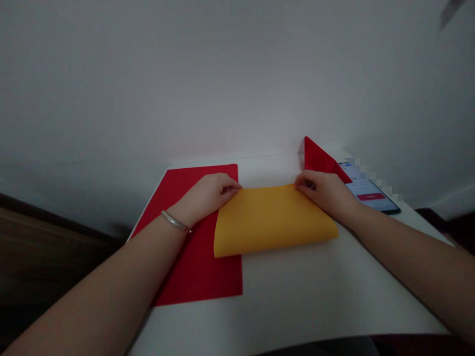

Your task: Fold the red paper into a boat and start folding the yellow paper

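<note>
A yellow sheet of paper (276, 217) is bent over on itself, its rounded fold facing me and its edges at the far side. My left hand (218, 189) pinches the far left corner, and a silvery bangle (174, 221) circles that wrist. At the far right corner, my right hand (321, 188) has its fingertips closed on the same sheet. Red paper (218, 277) lies flat under the left forearm and partly beneath the yellow sheet's left end.
A folded red paper piece (319, 157) stands behind my right hand. Beside it, a phone (371, 190) with a lit screen lies on the white table (297, 291). A pale wall (237, 84) rises at the table's back edge.
</note>
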`<state>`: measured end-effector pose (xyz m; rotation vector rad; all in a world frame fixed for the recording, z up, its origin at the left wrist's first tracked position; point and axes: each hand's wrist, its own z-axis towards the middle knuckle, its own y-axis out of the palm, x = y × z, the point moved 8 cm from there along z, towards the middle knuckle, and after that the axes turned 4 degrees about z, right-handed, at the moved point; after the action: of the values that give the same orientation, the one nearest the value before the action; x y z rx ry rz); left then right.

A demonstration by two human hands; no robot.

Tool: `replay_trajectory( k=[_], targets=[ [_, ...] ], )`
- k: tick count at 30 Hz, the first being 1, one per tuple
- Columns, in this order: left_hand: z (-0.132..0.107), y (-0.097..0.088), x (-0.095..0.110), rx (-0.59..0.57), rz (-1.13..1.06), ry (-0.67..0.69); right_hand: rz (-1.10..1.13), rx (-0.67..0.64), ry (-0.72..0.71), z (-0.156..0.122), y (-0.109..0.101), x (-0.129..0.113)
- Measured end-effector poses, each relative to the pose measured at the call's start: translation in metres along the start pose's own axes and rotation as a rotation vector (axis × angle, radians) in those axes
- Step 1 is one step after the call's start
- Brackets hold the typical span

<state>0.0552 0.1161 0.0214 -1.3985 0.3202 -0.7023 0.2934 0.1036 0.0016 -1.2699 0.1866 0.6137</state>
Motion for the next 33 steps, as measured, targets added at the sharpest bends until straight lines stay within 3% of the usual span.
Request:
replay_trajectory(
  k=[8,13,17,22,33],
  targets=[
    [-0.004,0.006,0.016,-0.046,0.227,0.136,-0.138,-0.033,-0.227,0.005,0.004,-0.016],
    [-0.004,0.003,0.017,-0.035,0.343,0.125,-0.148,-0.051,-0.332,0.005,0.009,-0.017],
    [-0.003,0.0,0.031,-0.047,0.49,0.122,-0.144,-0.044,-0.337,0.005,0.009,-0.016],
    [-0.008,0.013,0.051,-0.138,0.569,0.13,-0.137,-0.049,-0.336,0.005,0.009,-0.018],
    [-0.02,0.012,0.06,-0.13,0.466,0.009,-0.163,-0.047,-0.313,0.006,0.013,-0.013]
  ],
)
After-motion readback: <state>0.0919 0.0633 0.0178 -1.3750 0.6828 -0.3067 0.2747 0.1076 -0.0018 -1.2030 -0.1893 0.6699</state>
